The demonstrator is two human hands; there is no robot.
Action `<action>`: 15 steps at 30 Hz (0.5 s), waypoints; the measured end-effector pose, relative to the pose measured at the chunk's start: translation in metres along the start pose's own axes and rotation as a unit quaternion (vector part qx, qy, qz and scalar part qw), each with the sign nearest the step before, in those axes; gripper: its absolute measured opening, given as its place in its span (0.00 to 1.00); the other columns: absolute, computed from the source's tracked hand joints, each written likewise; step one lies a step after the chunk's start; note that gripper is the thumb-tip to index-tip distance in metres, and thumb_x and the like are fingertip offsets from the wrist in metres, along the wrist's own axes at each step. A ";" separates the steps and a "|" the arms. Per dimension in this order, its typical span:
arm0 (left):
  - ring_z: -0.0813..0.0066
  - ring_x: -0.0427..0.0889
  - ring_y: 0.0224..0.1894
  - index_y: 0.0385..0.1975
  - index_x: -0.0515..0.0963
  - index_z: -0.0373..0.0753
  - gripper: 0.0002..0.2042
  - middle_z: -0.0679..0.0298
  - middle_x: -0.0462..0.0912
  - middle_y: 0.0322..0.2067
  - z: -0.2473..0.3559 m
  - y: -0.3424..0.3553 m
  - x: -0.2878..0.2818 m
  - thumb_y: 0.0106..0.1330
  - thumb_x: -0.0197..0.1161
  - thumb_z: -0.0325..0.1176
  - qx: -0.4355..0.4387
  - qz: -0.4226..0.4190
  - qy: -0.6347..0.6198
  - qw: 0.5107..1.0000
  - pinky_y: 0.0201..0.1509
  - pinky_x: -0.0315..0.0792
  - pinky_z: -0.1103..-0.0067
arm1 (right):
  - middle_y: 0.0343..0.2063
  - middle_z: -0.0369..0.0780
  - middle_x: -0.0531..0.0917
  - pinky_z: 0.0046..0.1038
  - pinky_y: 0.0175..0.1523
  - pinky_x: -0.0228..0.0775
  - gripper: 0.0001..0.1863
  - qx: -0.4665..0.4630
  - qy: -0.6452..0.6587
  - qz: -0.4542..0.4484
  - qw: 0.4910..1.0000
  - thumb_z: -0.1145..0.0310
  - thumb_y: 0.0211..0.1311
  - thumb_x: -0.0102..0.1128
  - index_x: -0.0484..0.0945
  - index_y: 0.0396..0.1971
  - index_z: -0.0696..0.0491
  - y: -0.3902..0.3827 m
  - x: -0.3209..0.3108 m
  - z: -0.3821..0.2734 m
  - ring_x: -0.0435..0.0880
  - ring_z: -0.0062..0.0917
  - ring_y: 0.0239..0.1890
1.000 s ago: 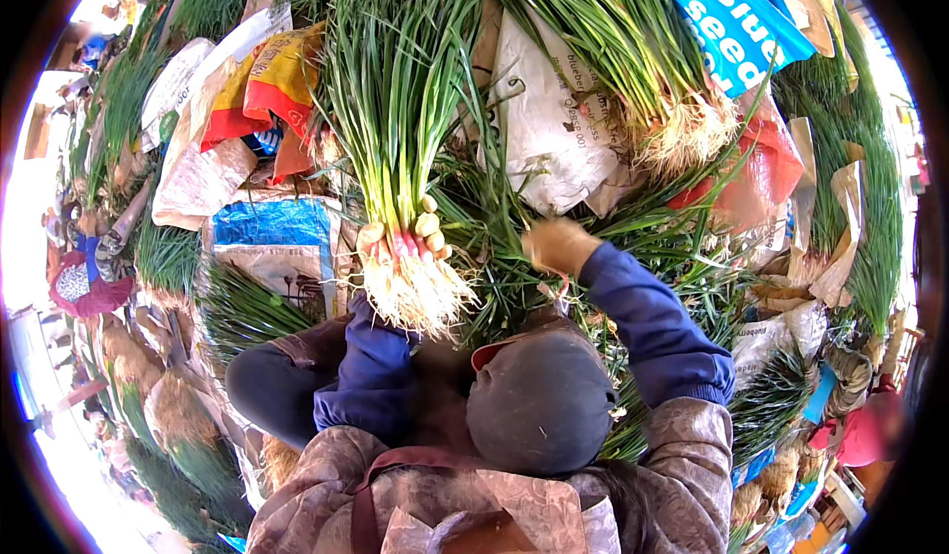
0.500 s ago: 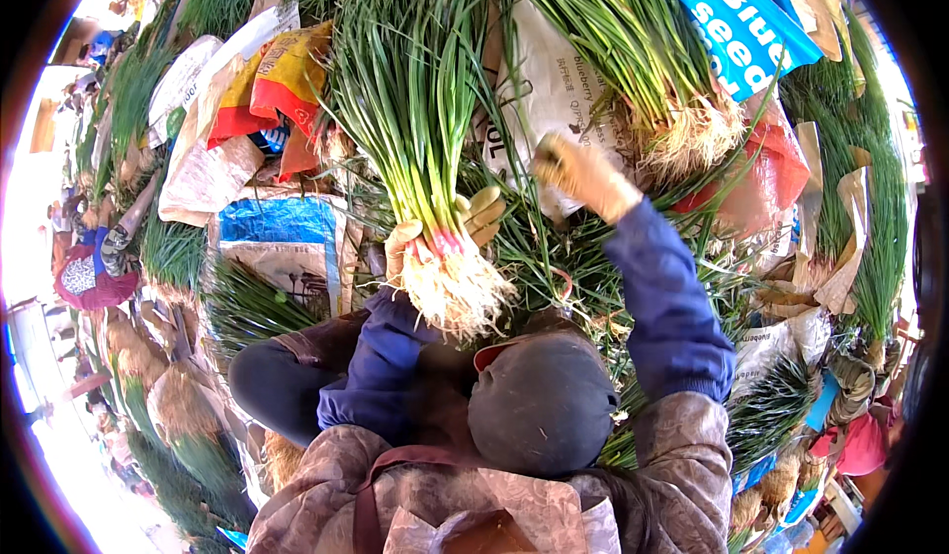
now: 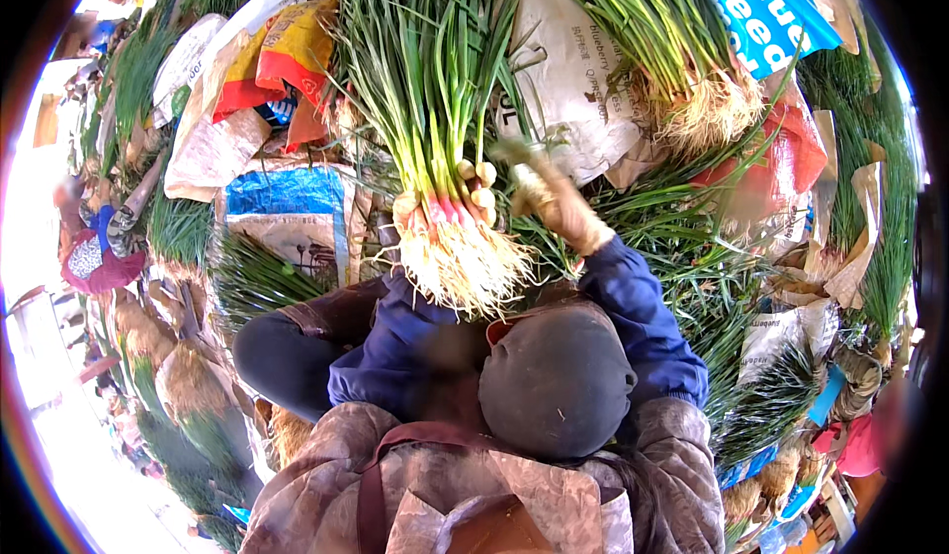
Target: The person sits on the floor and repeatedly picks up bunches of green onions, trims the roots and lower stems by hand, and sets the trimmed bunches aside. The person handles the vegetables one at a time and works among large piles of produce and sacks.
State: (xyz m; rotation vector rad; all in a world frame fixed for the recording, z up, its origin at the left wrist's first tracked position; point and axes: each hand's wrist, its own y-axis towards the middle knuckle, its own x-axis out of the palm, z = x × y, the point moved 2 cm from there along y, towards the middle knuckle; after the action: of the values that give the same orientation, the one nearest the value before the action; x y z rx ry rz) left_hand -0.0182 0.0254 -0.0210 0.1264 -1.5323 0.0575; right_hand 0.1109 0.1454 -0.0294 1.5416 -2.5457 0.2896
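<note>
My left hand (image 3: 480,196) is wrapped from beneath around a thick bunch of spring onions (image 3: 425,129), gripping it at the reddish stem bases. The pale, bushy roots (image 3: 465,262) hang toward me, and the long green leaves point away. Just right of that bunch is my right hand (image 3: 556,198), apart from it; its fingers are smeared by motion, and a blurred greenish streak shows at their tips. Both hands look gloved in a tan colour. Farther right, a second bunch of spring onions (image 3: 682,50) lies on a white printed sack (image 3: 573,70).
Loose green leaves (image 3: 672,218) litter the ground at right. A red and yellow sack (image 3: 297,50) and a blue and tan sack (image 3: 287,198) lie at left, a blue bag (image 3: 766,10) at far right. Other people (image 3: 104,248) sit at the left and right edges.
My right hand has come down and left, nearer the bunch. My left hand still grips the spring onions, which sit slightly higher and farther right in view.
</note>
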 end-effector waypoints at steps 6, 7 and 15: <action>0.52 0.67 0.61 0.55 0.66 0.32 0.30 0.52 0.66 0.55 0.009 -0.012 0.032 0.60 0.58 0.49 0.027 0.068 0.083 0.994 0.62 0.66 0.56 | 0.29 0.31 0.77 0.19 0.39 0.71 0.18 0.195 0.236 -0.119 0.945 0.56 0.69 0.51 0.75 0.45 0.56 -0.029 0.028 -0.011 0.75 0.16 0.32; 0.52 0.66 0.61 0.55 0.66 0.32 0.30 0.51 0.67 0.55 0.014 -0.015 0.020 0.60 0.58 0.49 0.015 0.038 0.075 0.996 0.63 0.65 0.55 | 0.27 0.31 0.76 0.19 0.33 0.69 0.17 0.201 0.273 -0.141 0.930 0.57 0.68 0.52 0.75 0.43 0.56 -0.037 0.019 -0.012 0.74 0.16 0.27; 0.59 0.72 0.53 0.62 0.61 0.33 0.36 0.49 0.58 0.65 0.016 -0.018 0.005 0.54 0.61 0.43 -0.044 0.026 0.009 0.999 0.60 0.67 0.63 | 0.23 0.38 0.79 0.29 0.29 0.71 0.26 0.187 -0.290 0.047 0.937 0.45 0.61 0.55 0.77 0.44 0.54 -0.075 -0.085 0.000 0.79 0.29 0.22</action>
State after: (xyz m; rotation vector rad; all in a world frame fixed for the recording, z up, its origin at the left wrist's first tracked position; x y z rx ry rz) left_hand -0.0316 0.0055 -0.0160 0.0164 -1.5182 0.0325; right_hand 0.2171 0.1845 -0.0423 1.8643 -3.1716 0.3999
